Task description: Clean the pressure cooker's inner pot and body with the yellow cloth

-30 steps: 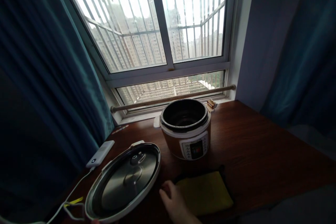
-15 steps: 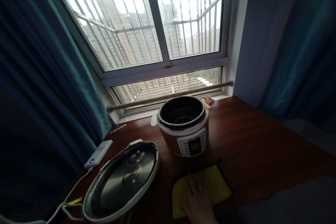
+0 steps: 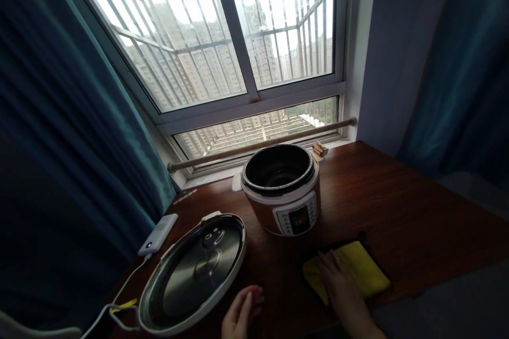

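Blue curtain [image 3: 79, 100] at far left, hanging beside the table [image 3: 401, 198]. Power bank [image 3: 158, 234], white, by the table's left edge, cable [image 3: 127, 280] plugged into its near end and running toward the near left corner. Yellow strip [image 3: 124, 305] down there, at the cable. Small round stickers [image 3: 185, 197] at the far left corner.

Lid [image 3: 199, 275] next, left part of table, shiny metal inner face showing, pale rim, just right of the power bank.

Left hand [image 3: 243, 311] near the table's near edge, just right of the lid's near side. Fingers loosely curled, thumb close to them, narrow gap; can't tell if fully closed or touching the table.

Cooker [image 3: 286, 206] upright toward the far edge, lidless, dark pot [image 3: 278, 167] inside, control panel [image 3: 298, 220] facing the near side, display lit. Small wooden item [image 3: 319, 149] behind its right side, by the sill. Rod [image 3: 258, 145] runs along the window [image 3: 254, 96] beyond the far edge.

Right hand [image 3: 345, 291] palm down, fingers extended, hand wide, on the left part of the cloth [image 3: 368, 270]. Cloth yellow, by the near edge, right of and nearer than the cooker, left end rumpled under the fingers.
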Motion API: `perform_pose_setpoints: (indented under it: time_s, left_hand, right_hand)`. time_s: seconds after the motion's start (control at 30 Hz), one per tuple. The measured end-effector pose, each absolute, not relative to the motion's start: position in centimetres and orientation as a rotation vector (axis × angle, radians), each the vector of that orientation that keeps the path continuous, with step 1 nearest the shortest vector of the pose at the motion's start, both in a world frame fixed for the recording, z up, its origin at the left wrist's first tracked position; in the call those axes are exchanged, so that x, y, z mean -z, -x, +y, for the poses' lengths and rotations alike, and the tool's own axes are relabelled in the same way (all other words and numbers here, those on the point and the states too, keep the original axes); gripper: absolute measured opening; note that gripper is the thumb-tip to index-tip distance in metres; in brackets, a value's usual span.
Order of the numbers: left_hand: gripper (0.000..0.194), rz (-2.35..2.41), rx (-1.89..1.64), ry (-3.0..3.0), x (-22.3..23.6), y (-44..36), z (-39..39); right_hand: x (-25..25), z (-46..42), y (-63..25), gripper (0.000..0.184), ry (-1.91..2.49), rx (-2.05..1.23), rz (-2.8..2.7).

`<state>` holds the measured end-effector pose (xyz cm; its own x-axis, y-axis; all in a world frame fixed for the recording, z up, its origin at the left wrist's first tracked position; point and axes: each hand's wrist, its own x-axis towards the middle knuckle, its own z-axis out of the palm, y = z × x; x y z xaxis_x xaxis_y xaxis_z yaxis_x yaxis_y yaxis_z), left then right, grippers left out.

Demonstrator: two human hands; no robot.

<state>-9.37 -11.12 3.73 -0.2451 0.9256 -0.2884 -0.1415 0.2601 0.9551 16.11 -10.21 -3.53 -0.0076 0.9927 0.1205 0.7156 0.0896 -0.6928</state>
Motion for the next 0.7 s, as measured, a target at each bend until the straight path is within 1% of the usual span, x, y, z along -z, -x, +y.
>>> perform_pose_setpoints:
  time_s: [0.1, 0.2, 0.23, 0.3, 0.37, 0.43, 0.5, 0.57, 0.6, 0.7]
  left_hand:
    - [0.04, 1.397, -1.29, -0.935, -6.9, 9.1, -9.3]
    - [0.038, 1.338, -1.366, -1.035, -10.9, 7.9, -7.3]
    - [0.036, 1.311, -1.383, -1.079, -12.4, 7.3, -6.5]
    - [0.033, 1.249, -1.44, -1.199, -15.8, 6.1, -4.6]
    - [0.03, 1.238, -1.528, -1.369, -19.1, 5.3, -2.1]
    - [0.028, 1.344, -1.539, -1.603, -21.7, 4.8, 1.1]
    - [0.022, 1.677, -1.534, -1.751, -22.9, 4.4, 4.6]
    - [0.016, 1.805, -1.553, -1.734, -22.9, 4.0, 7.9]
    - [0.015, 1.855, -1.552, -1.715, -22.4, 3.8, 9.3]
    - [0.022, 1.94, -1.513, -1.676, -20.3, 3.4, 11.9]
  right_hand:
    - [2.6, -8.5, -19.6, 0.039, 1.612, -0.78, -1.348]
    - [-1.0, -5.8, -23.4, 0.042, 1.385, -1.003, -0.898]
    - [-2.9, -4.6, -24.5, 0.046, 1.306, -1.016, -0.763]
    - [-7.6, -2.1, -26.4, 0.048, 1.17, -0.867, -0.615]
    - [-13.0, 0.5, -27.2, 0.043, 1.075, -0.633, -0.664]
    - [-18.2, 3.1, -26.9, 0.038, 1.064, -0.398, -0.805]
    - [-22.2, 5.6, -25.6, 0.04, 1.186, -0.165, -1.04]
    - [-24.4, 7.9, -23.7, 0.041, 1.467, -0.022, -1.367]
    - [-24.7, 9.0, -22.8, 0.039, 1.619, -0.001, -1.532]
    - [-23.8, 11.7, -20.6, 0.023, 1.784, -0.072, -1.722]
